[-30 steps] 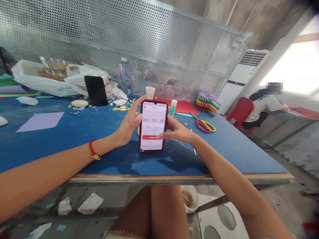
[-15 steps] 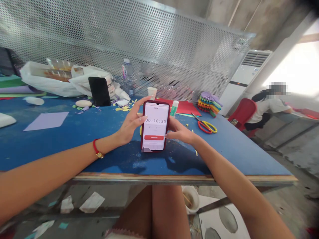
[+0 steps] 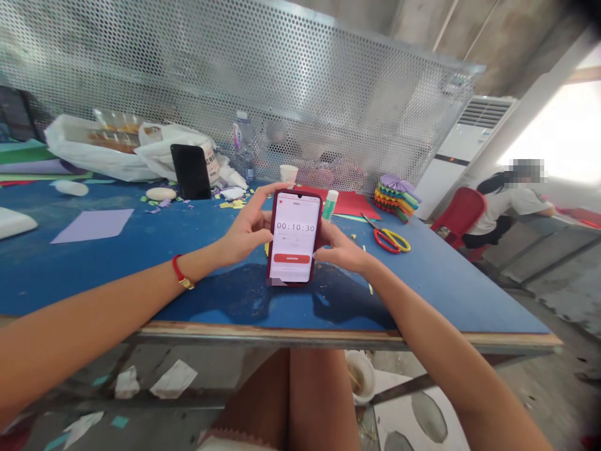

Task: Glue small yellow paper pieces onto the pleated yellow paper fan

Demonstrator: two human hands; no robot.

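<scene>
A phone in a dark red case stands upright above the blue table, its lit screen reading 00:10:30 over a red bar. My left hand grips its left edge, fingers curled round the top corner; a red cord bracelet is on that wrist. My right hand holds the phone's right edge from behind, fingers wrapped on the case.
Red and yellow scissors, a glue stick, red paper and a stack of coloured paper fans lie to the right. A black phone, white bags, a lilac sheet and scraps sit left. Another person sits far right.
My left hand, earlier spread open against the phone's left side, has closed its fingers round the edge. The phone has shifted slightly right; the timer reading is unchanged.
</scene>
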